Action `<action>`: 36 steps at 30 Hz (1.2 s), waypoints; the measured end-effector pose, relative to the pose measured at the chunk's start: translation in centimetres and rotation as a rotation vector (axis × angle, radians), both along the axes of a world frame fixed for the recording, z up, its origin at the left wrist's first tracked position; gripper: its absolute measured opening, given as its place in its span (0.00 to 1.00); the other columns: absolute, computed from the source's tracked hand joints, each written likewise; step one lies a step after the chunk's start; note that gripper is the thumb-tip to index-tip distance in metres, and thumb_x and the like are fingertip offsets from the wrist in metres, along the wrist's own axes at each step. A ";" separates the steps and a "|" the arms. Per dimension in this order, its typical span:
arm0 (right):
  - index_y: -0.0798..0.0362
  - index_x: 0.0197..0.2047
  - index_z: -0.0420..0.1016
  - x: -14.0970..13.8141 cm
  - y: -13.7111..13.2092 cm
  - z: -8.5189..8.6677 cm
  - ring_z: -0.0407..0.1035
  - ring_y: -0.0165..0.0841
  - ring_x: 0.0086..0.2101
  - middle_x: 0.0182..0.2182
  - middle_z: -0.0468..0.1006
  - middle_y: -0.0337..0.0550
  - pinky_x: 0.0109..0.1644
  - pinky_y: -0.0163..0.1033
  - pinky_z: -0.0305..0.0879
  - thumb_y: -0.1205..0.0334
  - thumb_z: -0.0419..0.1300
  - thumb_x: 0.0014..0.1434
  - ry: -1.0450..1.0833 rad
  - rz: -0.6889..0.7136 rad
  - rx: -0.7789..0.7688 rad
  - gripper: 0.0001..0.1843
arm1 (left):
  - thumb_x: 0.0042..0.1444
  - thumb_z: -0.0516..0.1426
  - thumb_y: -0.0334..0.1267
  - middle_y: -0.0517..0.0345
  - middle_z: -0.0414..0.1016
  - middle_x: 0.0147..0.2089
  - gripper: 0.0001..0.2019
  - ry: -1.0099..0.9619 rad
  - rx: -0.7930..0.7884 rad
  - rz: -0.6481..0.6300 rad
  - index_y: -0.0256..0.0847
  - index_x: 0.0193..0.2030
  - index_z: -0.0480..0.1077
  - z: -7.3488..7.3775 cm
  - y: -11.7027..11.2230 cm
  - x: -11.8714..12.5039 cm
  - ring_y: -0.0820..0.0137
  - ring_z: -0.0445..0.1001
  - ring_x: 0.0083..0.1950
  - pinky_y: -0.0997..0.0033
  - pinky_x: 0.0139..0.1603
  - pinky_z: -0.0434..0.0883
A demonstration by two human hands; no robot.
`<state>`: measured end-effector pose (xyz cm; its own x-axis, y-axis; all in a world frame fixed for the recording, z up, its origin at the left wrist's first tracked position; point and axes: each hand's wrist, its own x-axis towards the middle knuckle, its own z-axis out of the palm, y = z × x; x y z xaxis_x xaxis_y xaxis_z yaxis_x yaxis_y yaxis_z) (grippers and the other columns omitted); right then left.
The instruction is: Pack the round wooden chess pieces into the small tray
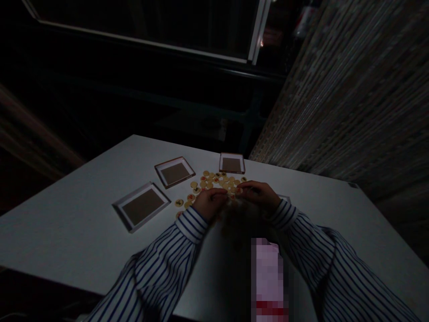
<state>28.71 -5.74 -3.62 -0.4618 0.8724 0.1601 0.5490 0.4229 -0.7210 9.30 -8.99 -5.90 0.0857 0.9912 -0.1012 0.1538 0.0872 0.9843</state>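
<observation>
Several round yellow game tokens [214, 181] with small dark and red marks lie scattered on a white table [67, 232]. My left hand [209, 202] rests at the near edge of the pile, its fingers curled down onto the tokens. Just right of it my right hand [259, 193] is also curled, fingertips pinched over tokens at the pile's right side. The dim light hides what each hand holds. Both arms wear striped sleeves [174, 259].
Three shallow square trays with brown insides lie on the table: one at the near left [142, 206], one behind it [174, 172], a smaller one at the far edge [232, 163]. A brick wall [351, 98] rises on the right. A dark window is behind the table.
</observation>
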 end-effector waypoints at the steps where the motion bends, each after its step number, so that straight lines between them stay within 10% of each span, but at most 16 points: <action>1: 0.57 0.42 0.72 0.0 0.0 0.1 0.67 0.29 0.30 0.31 0.75 0.43 0.33 0.32 0.62 0.59 0.57 0.50 0.001 0.003 0.005 0.17 | 0.46 0.57 0.37 0.54 0.77 0.32 0.12 -0.085 -0.053 -0.003 0.35 0.38 0.71 0.1 0.2 0.4 0.71 0.73 0.31 0.71 0.33 0.71; 12: 0.55 0.38 0.72 0.8 0.7 1.8 0.65 0.27 0.28 0.28 0.72 0.39 0.31 0.33 0.60 0.60 0.60 0.47 0.038 0.052 0.199 0.14 | 0.38 0.63 0.35 0.64 0.72 0.19 0.08 -0.276 -0.164 0.038 0.36 0.27 0.71 3.5 1.6 3.1 0.79 0.65 0.19 0.79 0.21 0.65; 22: 0.57 0.44 0.73 4.2 2.5 4.5 0.66 0.30 0.34 0.35 0.72 0.45 0.35 0.35 0.62 0.61 0.56 0.51 -0.064 -0.064 0.244 0.17 | 0.34 0.64 0.40 0.60 0.74 0.25 0.16 -0.237 -0.073 0.074 0.34 0.31 0.71 3.1 2.5 1.5 0.77 0.69 0.22 0.74 0.28 0.68; 36: 0.58 0.42 0.73 3.3 3.7 -1.8 0.68 0.33 0.37 0.37 0.75 0.49 0.42 0.36 0.62 0.62 0.55 0.52 -0.583 0.012 0.200 0.15 | 0.42 0.55 0.41 0.55 0.76 0.30 0.14 0.400 0.192 -0.003 0.36 0.36 0.72 0.6 4.5 -1.4 0.68 0.73 0.32 0.70 0.35 0.70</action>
<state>31.98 -2.03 -5.44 -0.5322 0.8457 0.0387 0.8232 0.5276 -0.2097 7.90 -4.52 -5.25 0.0801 0.9950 0.0593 0.5262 -0.0927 0.8453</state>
